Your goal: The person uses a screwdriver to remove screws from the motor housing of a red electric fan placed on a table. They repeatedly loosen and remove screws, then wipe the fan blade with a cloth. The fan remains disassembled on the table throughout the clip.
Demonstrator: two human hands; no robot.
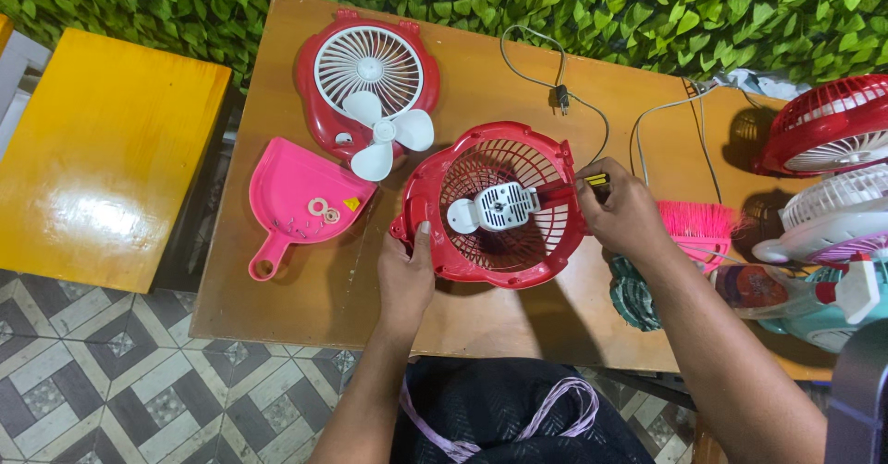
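Observation:
A red fan housing point(435, 182) with an open grille stands tilted on the wooden table point(277, 288). A white motor point(499, 207) sits at its centre. My left hand point(407, 274) grips the housing's lower left rim, thumb up on the edge. My right hand point(622, 210) holds a screwdriver point(569, 188) with a red shaft and yellow-black handle, its tip pointing at the motor. The fan's grey cord point(532, 75) runs off across the table behind.
A red front cover with white grille point(368, 66) and a loose white blade point(384, 136) lie at the back left. A pink dustpan point(296, 200) holds small washers and screws. A pink brush point(694, 223), more fans point(832, 131) and a spray bottle point(795, 288) crowd the right. A yellow bench point(102, 149) stands left.

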